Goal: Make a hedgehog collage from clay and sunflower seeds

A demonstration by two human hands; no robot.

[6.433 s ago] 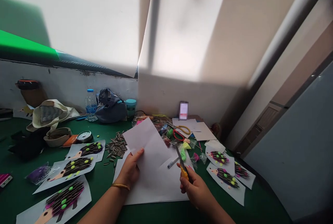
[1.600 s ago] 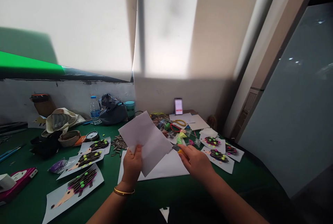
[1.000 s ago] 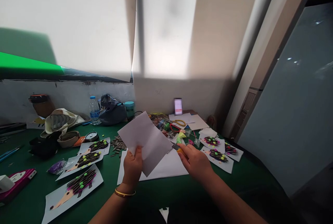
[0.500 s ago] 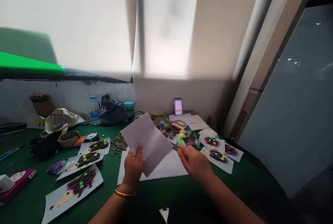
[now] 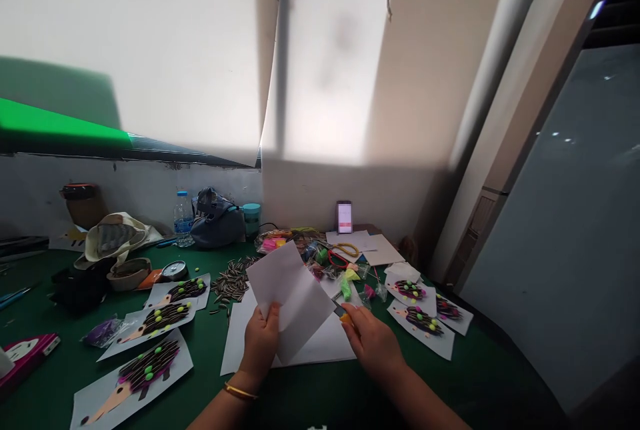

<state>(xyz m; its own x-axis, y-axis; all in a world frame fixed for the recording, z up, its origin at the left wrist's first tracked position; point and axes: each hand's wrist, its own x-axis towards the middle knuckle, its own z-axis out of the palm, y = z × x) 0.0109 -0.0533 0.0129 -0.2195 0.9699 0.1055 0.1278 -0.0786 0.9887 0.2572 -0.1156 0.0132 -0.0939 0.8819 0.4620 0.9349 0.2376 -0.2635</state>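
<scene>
My left hand pinches a white paper sheet by its lower left part, thumb on top, and the sheet is tilted up above the table. In my right hand is a utility knife with a yellow-orange handle; its blade points left, close to the sheet's right corner. Whether blade and sheet touch I cannot tell. Under both hands, larger white paper lies flat on the green table. A pile of striped seeds is left of the held sheet.
Hedgehog pictures lie at left and right. Behind are scissors, clay packets, an upright phone, a bottle, a bag and a tape roll. A pink box sits far left.
The view has shifted a little, so the background sits lower. Both hands, still holding sheet and knife, appear slightly further right and lower in the picture.
</scene>
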